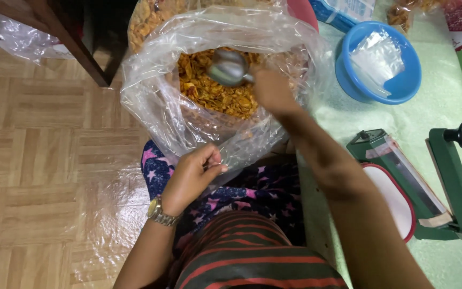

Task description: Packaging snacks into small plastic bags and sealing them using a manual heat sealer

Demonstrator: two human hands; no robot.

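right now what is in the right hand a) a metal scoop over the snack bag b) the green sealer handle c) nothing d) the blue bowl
a: the right hand grips a metal scoop above the orange snacks inside the big clear plastic bag.

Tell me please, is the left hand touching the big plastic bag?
Touching. The head view shows the left hand pinching the near edge of the clear plastic bag between its fingertips.
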